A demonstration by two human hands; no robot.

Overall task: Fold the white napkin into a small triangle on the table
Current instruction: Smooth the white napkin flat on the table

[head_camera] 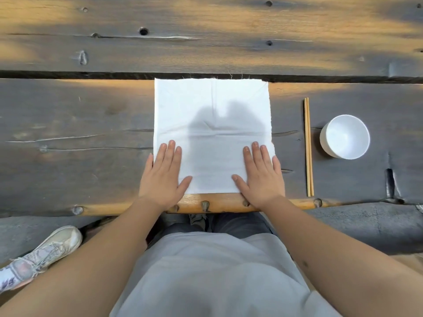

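The white napkin (212,124) lies spread flat as a square on the dark wooden table (80,124), its near edge at the table's front rim. Faint creases cross its middle. My left hand (163,177) rests palm down on the napkin's near left corner, fingers together and flat. My right hand (261,177) presses flat on the near right corner in the same way. Neither hand grips the cloth.
A pair of wooden chopsticks (308,147) lies to the right of the napkin, pointing away from me. A white bowl (345,136) stands further right. A wide gap between planks (91,74) runs just behind the napkin. A sneaker (43,255) shows below the table, left.
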